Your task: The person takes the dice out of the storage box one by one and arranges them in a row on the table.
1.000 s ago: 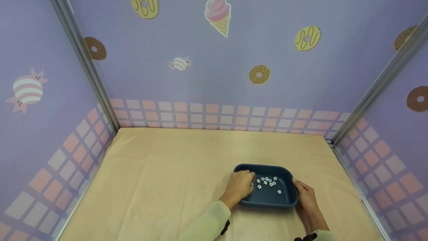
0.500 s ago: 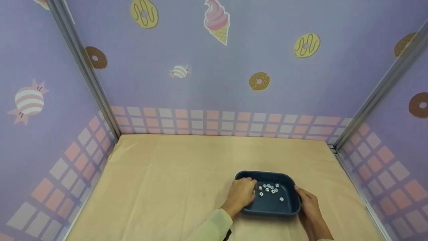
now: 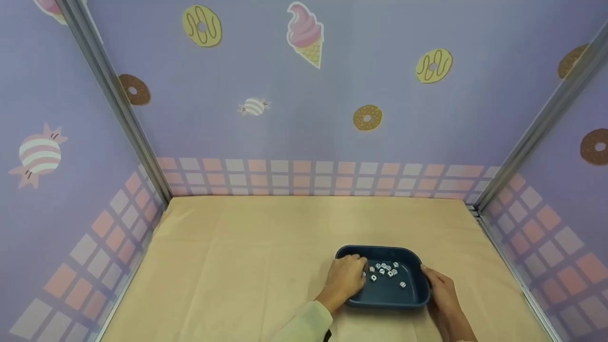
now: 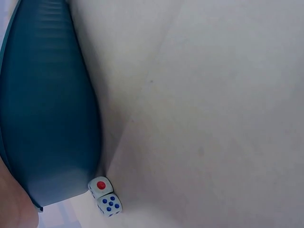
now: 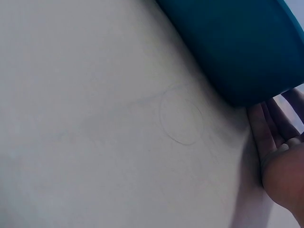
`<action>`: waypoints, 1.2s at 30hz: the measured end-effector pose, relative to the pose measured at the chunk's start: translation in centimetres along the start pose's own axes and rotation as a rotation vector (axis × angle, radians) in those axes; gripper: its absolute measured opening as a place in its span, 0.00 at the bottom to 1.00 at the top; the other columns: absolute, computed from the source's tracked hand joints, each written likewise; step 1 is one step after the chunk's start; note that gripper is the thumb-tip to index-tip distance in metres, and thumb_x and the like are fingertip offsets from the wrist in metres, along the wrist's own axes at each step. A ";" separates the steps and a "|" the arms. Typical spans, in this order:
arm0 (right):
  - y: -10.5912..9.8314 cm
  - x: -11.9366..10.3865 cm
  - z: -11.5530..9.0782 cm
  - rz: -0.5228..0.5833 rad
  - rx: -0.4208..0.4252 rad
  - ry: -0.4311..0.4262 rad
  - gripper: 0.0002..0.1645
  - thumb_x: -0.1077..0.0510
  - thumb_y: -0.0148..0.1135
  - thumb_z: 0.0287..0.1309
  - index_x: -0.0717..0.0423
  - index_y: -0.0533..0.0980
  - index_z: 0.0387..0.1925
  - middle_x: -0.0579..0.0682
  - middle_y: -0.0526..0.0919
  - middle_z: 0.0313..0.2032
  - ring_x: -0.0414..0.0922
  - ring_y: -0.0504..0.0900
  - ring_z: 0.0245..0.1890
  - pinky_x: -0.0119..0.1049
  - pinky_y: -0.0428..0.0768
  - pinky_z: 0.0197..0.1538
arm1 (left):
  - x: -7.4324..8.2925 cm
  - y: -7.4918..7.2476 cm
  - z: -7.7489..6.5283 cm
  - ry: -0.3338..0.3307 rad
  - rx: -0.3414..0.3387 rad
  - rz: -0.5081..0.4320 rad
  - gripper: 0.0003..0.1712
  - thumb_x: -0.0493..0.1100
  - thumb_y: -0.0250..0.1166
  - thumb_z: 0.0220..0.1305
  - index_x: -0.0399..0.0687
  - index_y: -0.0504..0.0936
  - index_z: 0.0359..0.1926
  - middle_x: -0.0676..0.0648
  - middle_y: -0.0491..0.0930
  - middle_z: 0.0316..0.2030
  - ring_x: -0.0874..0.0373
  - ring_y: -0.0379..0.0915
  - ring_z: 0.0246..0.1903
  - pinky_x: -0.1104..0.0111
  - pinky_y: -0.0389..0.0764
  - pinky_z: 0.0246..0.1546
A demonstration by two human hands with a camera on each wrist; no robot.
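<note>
A dark blue tray point(image 3: 389, 304) stands on the cloth with several white dice point(image 3: 390, 273) scattered inside. My left hand point(image 3: 346, 278) reaches over its left side, fingers bent down into the tray beside the nearest dice. The fingertips are hidden, so I cannot tell what they hold. My right hand point(image 3: 441, 289) grips the right side, thumb at the rim; the right wrist view shows fingers point(image 5: 266, 123) under the tray wall point(image 5: 242, 52). Outside the tray wall point(image 4: 50, 109), white die faces, one with a red dot point(image 4: 101, 185) and one with blue dots, show at its base.
A beige cloth point(image 3: 228, 266) covers the table. Purple walls with printed sweets enclose it at the back point(image 3: 285, 137), left point(image 3: 42, 228) and right point(image 3: 584, 209). Grey metal posts point(image 3: 123, 109) stand at the back corners.
The scene has shifted lower in the head view. Both hands keep their places at the tray, and the visible dice keep the same layout.
</note>
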State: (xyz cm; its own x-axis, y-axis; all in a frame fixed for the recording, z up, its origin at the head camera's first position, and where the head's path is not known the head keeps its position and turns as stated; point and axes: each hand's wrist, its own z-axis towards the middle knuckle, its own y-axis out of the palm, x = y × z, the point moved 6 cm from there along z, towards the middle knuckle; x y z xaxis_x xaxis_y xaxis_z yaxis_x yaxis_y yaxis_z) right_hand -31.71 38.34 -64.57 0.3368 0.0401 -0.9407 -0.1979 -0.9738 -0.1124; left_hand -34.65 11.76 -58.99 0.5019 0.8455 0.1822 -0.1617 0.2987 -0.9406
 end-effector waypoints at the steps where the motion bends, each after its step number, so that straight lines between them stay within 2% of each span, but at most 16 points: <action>1: -0.1 -0.1 0.0 0.000 -0.001 -0.002 0.42 0.40 0.58 0.78 0.67 0.65 0.76 0.64 0.60 0.79 0.60 0.53 0.81 0.54 0.53 0.81 | 0.1 -0.1 0.1 -0.002 0.001 0.000 0.05 0.46 0.76 0.62 0.62 0.89 0.39 0.60 0.84 0.35 0.63 0.82 0.36 0.67 0.83 0.38; 9: -0.4 -1.1 0.1 0.040 -0.007 -0.023 0.44 0.40 0.59 0.77 0.67 0.63 0.77 0.62 0.60 0.79 0.57 0.54 0.82 0.51 0.54 0.80 | 0.3 -0.5 1.0 0.003 -0.004 0.020 0.05 0.46 0.75 0.63 0.61 0.87 0.38 0.60 0.83 0.34 0.63 0.81 0.35 0.68 0.82 0.36; 14: -0.3 -1.5 0.1 0.053 0.005 -0.047 0.43 0.39 0.62 0.75 0.66 0.67 0.76 0.60 0.65 0.77 0.54 0.60 0.80 0.48 0.57 0.80 | -0.1 -1.1 1.2 0.003 -0.018 -0.037 0.06 0.47 0.75 0.65 0.61 0.88 0.42 0.60 0.83 0.36 0.64 0.81 0.37 0.68 0.82 0.39; 16: -0.3 -1.5 0.1 0.029 0.007 -0.057 0.44 0.37 0.62 0.75 0.66 0.68 0.75 0.61 0.66 0.77 0.55 0.61 0.80 0.48 0.58 0.80 | -0.4 -1.5 1.2 -0.004 -0.030 -0.134 0.06 0.47 0.75 0.66 0.60 0.88 0.43 0.60 0.83 0.38 0.66 0.80 0.38 0.70 0.82 0.40; 19: -0.3 -1.4 0.0 -0.008 0.019 -0.073 0.45 0.36 0.61 0.75 0.68 0.69 0.74 0.63 0.66 0.76 0.57 0.61 0.79 0.50 0.57 0.80 | -1.2 -2.6 1.1 -0.003 -0.035 -0.376 0.07 0.44 0.74 0.69 0.54 0.87 0.46 0.57 0.83 0.40 0.65 0.80 0.40 0.73 0.81 0.42; 21: -0.3 -1.2 -0.1 -0.043 0.028 -0.073 0.46 0.35 0.60 0.75 0.69 0.70 0.73 0.65 0.67 0.75 0.58 0.62 0.79 0.51 0.57 0.80 | -1.9 -3.7 0.9 0.025 -0.014 -0.537 0.08 0.40 0.73 0.69 0.48 0.87 0.47 0.54 0.83 0.42 0.63 0.81 0.42 0.74 0.81 0.44; 23: -0.4 -1.0 -0.2 -0.057 0.035 -0.071 0.46 0.34 0.60 0.75 0.69 0.70 0.72 0.66 0.67 0.75 0.59 0.62 0.78 0.52 0.57 0.80 | -2.7 -5.0 0.5 0.061 0.012 -0.633 0.08 0.37 0.72 0.69 0.43 0.86 0.47 0.51 0.84 0.42 0.62 0.82 0.42 0.75 0.82 0.45; 24: -0.4 -0.9 -0.3 -0.060 0.035 -0.068 0.47 0.34 0.60 0.74 0.69 0.70 0.72 0.67 0.67 0.75 0.60 0.62 0.78 0.52 0.57 0.80 | -3.2 -5.7 0.2 0.077 0.028 -0.653 0.08 0.36 0.72 0.69 0.42 0.86 0.47 0.50 0.84 0.42 0.61 0.82 0.42 0.74 0.82 0.45; 26: -0.3 -0.7 -0.3 -0.048 0.028 -0.063 0.47 0.34 0.60 0.75 0.69 0.69 0.73 0.66 0.66 0.76 0.59 0.61 0.79 0.52 0.57 0.80 | -4.3 -6.9 -0.6 0.093 0.044 -0.673 0.08 0.34 0.72 0.68 0.40 0.85 0.46 0.48 0.84 0.42 0.59 0.83 0.42 0.72 0.84 0.45; 29: -0.2 -0.4 -0.2 -0.034 0.016 -0.059 0.47 0.34 0.60 0.75 0.68 0.68 0.74 0.65 0.66 0.76 0.58 0.60 0.79 0.51 0.57 0.80 | -6.4 -7.8 -2.3 0.059 0.029 -0.650 0.07 0.34 0.72 0.68 0.42 0.84 0.45 0.49 0.83 0.41 0.59 0.83 0.41 0.72 0.84 0.44; 32: -0.1 0.0 -0.3 -0.004 0.021 -0.053 0.46 0.36 0.62 0.74 0.68 0.69 0.73 0.64 0.67 0.75 0.57 0.62 0.79 0.50 0.59 0.79 | -8.1 -7.6 -4.3 0.016 -0.018 -0.588 0.07 0.34 0.72 0.68 0.44 0.83 0.44 0.51 0.82 0.40 0.60 0.82 0.41 0.71 0.84 0.43; 36: -0.1 0.3 -0.5 0.028 0.009 -0.045 0.44 0.37 0.61 0.76 0.68 0.68 0.74 0.64 0.66 0.76 0.56 0.62 0.79 0.49 0.59 0.79 | -9.3 -6.2 -6.4 -0.019 -0.102 -0.501 0.07 0.33 0.72 0.67 0.44 0.83 0.43 0.52 0.81 0.39 0.59 0.79 0.40 0.70 0.82 0.43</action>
State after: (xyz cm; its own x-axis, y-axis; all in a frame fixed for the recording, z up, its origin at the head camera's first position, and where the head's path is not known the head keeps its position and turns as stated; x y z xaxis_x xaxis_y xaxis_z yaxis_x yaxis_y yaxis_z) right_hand -31.09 38.31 -64.72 0.2891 0.0227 -0.9570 -0.2147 -0.9727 -0.0880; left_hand -32.89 -0.82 -56.69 0.4811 0.6174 0.6223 0.1789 0.6258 -0.7592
